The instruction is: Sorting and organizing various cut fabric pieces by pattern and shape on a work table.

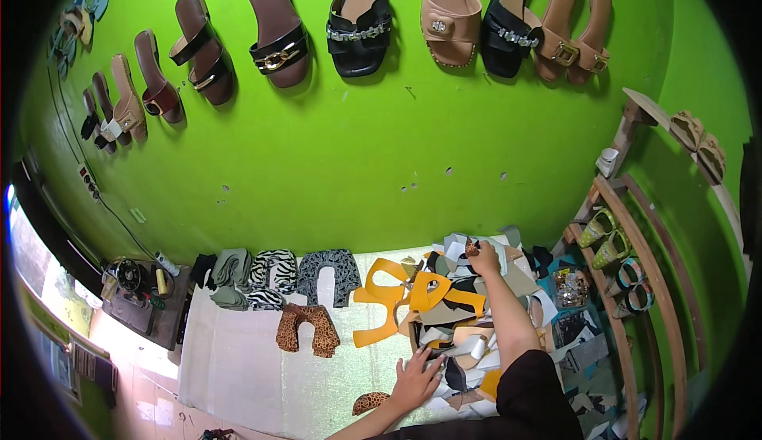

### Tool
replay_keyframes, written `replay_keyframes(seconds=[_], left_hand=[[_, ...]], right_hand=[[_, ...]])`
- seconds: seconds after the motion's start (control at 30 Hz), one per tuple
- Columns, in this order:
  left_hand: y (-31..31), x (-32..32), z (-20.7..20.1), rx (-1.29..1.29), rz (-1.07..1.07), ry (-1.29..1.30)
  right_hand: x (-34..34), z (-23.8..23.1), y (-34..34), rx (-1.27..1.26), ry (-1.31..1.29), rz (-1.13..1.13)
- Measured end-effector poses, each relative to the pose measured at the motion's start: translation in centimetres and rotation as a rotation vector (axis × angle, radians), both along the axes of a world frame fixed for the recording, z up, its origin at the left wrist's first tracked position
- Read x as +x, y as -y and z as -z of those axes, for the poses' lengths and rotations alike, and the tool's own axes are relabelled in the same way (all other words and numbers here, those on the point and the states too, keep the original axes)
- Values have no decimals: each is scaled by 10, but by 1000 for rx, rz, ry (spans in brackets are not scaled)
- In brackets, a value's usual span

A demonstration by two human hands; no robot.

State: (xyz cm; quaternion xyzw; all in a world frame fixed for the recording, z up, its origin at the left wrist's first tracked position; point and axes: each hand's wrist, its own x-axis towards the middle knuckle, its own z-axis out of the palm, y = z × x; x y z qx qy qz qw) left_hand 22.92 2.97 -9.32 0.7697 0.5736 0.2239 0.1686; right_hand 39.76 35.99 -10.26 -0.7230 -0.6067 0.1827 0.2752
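My right hand [484, 260] reaches to the far side of a heap of mixed material scraps [468, 337], its fingers closed on a small leopard-print scrap [472, 246]. At the heap's near left edge, my left hand [417, 378] rests with fingers spread and nothing in them. Beside its wrist lies a leopard-print half-round piece [371, 403]. Cut-out yellow pieces [379, 313] spread over the heap's left side. Further left sits a stack of U-shaped leopard-print pieces [307, 330], with grey-black patterned pieces [328, 272], zebra-print pieces [273, 270] and grey-green pieces [231, 269] behind it.
The pale work table [238, 360] stands against a green wall hung with sandals [278, 43]. A small dark table with a machine [131, 281] is at the left. On the right are a wooden shoe rack [643, 297] and a container of small bits [570, 285].
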Motion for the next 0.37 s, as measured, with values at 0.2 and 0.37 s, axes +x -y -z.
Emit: replay_keyframes(seconds=[0.2, 0.37], left_hand=[[-5, 3, 0, -33, 29, 27], [-3, 1, 2, -62, 19, 44]], right_hand=[[10, 5, -8, -220, 79, 36], [-11, 2, -1, -143, 175, -20]])
